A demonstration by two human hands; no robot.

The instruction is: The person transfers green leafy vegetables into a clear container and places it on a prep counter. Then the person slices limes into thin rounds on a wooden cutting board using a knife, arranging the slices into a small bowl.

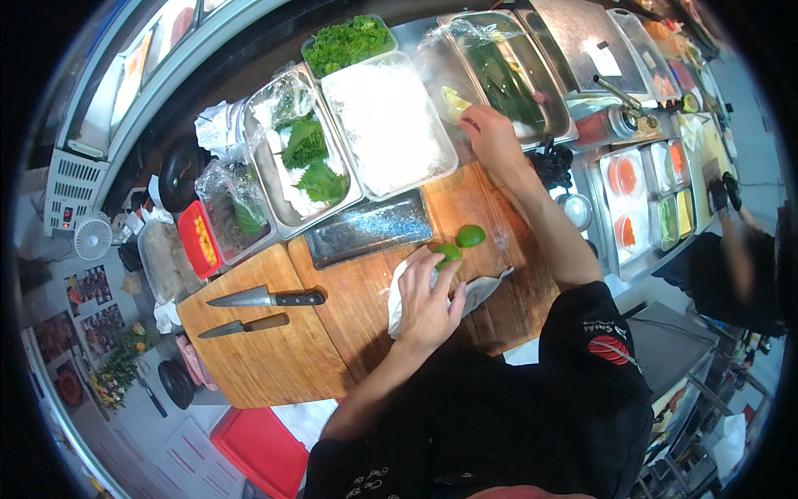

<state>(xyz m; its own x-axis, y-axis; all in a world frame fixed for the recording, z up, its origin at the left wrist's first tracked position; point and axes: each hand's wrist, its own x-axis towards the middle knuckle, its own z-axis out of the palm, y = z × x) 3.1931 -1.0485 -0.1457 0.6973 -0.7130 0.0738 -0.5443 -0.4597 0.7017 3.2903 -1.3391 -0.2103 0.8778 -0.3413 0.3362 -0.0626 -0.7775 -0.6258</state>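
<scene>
My left hand [430,302] is over a white cloth [398,284] on the wooden cutting board [268,368], its fingertips on a green lime half [446,254]. Just beyond it lies another lime half [471,236], cut side down. At the far side, my right hand [495,140] reaches to pale lime wedges [455,100] by a clear plastic container. Whether its fingers grip a wedge cannot be made out. Left of my hands lie a black-handled chef's knife [249,297] and a smaller wooden-handled knife [240,326]. A dark rectangular plate [368,227] sits behind the cloth.
Along the back stand a container of shredded white garnish [386,118], a steel pan of green leaves [358,199] and a pan of long dark-green leaves [570,134]. At right is a tray of small tubs [614,271]. A co-worker's gloved hand [718,194] shows at far right.
</scene>
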